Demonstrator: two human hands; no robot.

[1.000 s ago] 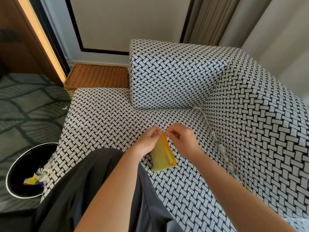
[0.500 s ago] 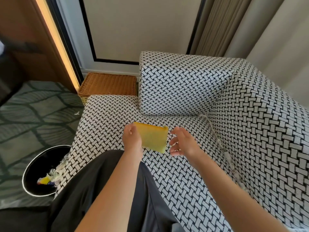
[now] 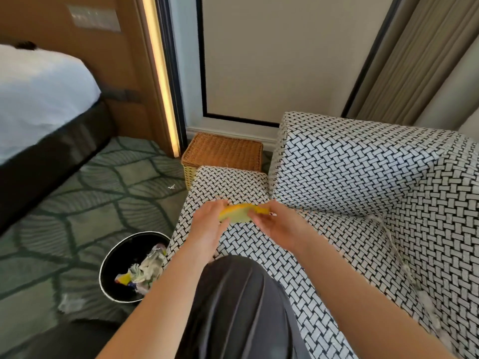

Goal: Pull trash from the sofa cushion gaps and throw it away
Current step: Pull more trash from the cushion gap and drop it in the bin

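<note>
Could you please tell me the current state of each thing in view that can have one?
Yellow flat wrapper: held between both hands, above the seat.
Left hand: gripping the wrapper's left end.
Right hand: gripping its right end.
Round black trash bin: upright, open, partly filled with crumpled paper.
Brown wicker basket: lid closed.
</note>
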